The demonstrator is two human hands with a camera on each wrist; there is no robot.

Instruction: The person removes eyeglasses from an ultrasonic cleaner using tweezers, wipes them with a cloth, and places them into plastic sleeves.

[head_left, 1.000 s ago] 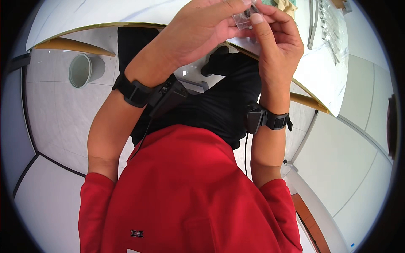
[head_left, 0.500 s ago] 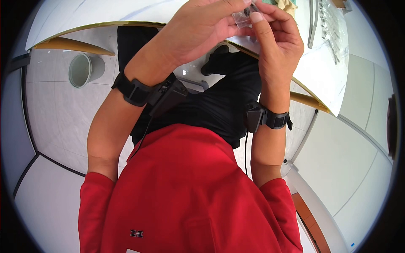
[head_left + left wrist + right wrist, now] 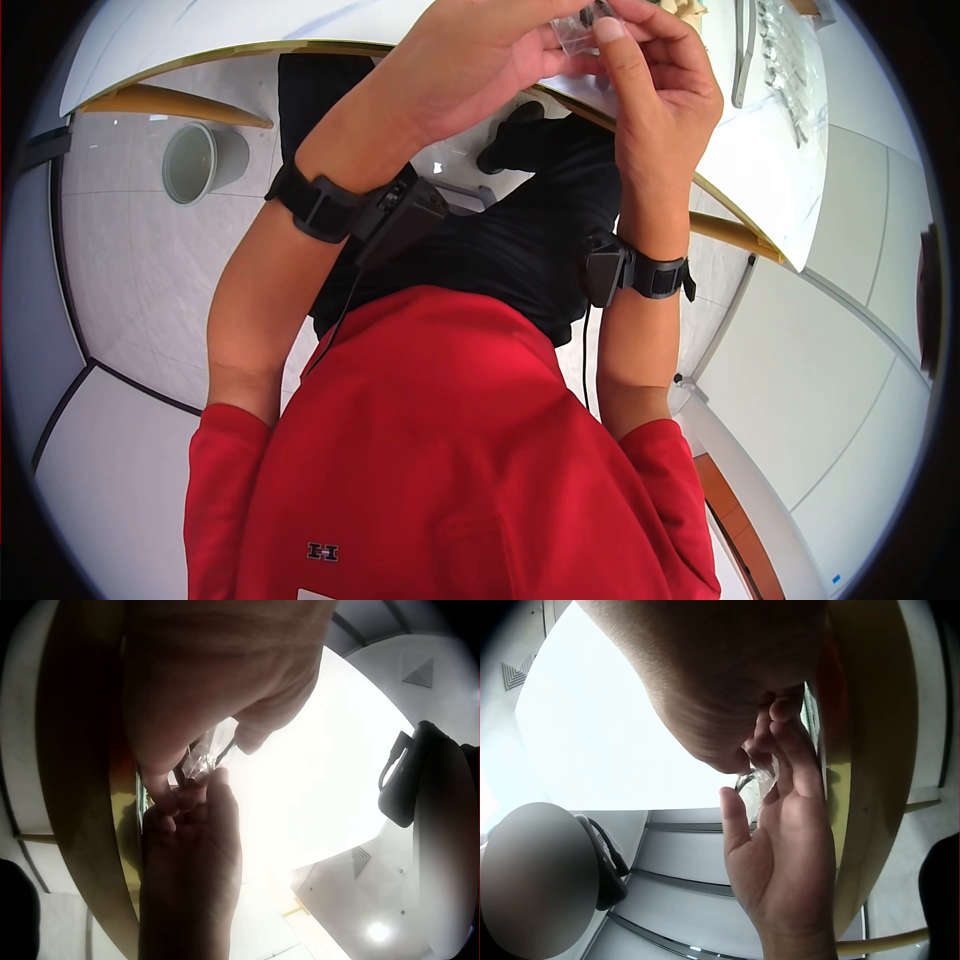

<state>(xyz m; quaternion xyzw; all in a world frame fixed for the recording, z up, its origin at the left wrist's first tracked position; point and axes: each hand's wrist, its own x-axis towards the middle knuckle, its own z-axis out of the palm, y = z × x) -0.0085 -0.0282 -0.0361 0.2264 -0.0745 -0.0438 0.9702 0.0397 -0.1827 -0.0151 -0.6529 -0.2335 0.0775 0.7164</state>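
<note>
A small clear plastic bag point(image 3: 573, 40) with a small dark piece at its top is held between both hands at the upper edge of the head view. My left hand point(image 3: 480, 65) grips the bag from the left, its thumb tip partly cut off by the frame. From the other side, my right hand point(image 3: 665, 85) pinches it, thumb laid over the plastic and fingers curled behind. Shiny crinkled plastic point(image 3: 201, 759) shows between the fingertips in the left wrist view. In the right wrist view, the bag point(image 3: 759, 784) is partly hidden behind the near hand.
The hands are over the front edge of a white marbled table point(image 3: 230, 25). To the right lie a grey metal strip point(image 3: 744, 55) and a clear bag of several small parts point(image 3: 785, 70). A beige cloth-like thing point(image 3: 690, 10) sits behind the right hand. A bin point(image 3: 190, 165) stands on the floor.
Both hands and the bag have shifted slightly upward in the head view, so less of the left thumb shows. Both hands keep hold of the bag.
</note>
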